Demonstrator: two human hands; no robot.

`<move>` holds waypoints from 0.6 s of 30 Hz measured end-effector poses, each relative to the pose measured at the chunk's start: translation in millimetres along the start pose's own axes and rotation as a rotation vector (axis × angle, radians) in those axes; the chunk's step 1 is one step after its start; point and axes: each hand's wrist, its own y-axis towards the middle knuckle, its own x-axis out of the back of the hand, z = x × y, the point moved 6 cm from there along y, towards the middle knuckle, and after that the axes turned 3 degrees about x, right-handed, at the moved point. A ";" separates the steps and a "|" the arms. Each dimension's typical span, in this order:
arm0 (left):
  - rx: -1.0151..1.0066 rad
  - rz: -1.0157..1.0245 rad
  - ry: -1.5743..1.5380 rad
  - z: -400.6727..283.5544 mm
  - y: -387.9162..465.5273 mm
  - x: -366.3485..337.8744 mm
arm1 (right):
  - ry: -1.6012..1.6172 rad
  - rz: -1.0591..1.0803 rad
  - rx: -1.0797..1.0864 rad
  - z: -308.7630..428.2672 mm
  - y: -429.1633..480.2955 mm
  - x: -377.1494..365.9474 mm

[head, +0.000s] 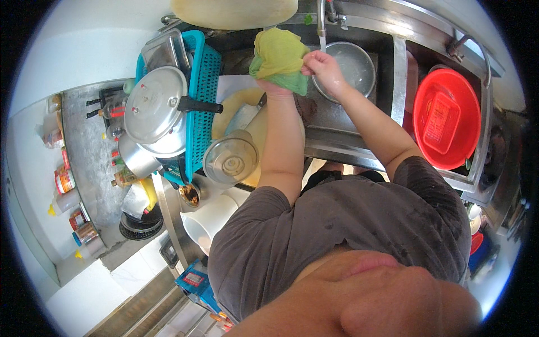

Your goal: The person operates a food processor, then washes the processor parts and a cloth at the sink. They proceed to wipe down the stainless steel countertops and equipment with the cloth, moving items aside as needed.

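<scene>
A yellow-and-green cloth (280, 52) is draped over my left hand (276, 87), which covers most of that hand's fingers. From the right, my right hand (323, 69) pinches the cloth's edge between thumb and fingers. Just beyond the right hand, a round metal bowl (358, 71) stands in the dark sink basin (332, 120). A thin stream of water runs from the metal faucet (321, 19) beside the bowl's rim. Below my left forearm lie a round cutting board (225, 107) and a cleaver (243, 117), partly hidden by the arm.
A teal plastic basket (204, 84) at left holds a pressure cooker lid (156, 105) with a black handle jutting out. A clear plastic lid (231, 160) sits beside it. A red basin (467, 113) with a small red basket (441, 122) occupies the right sink. Bottles line the left counter (84, 139).
</scene>
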 end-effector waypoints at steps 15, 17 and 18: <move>-0.031 0.105 0.038 -3.5 6.5 5.5 | -0.623 -0.188 0.322 -12.7 29.6 26.1; -0.064 0.102 0.079 -4.3 4.4 5.1 | -0.851 -0.120 0.618 33.6 -11.4 -6.4; -0.077 0.103 0.097 -2.0 3.6 0.5 | -0.771 -0.038 0.543 44.1 -24.8 -19.0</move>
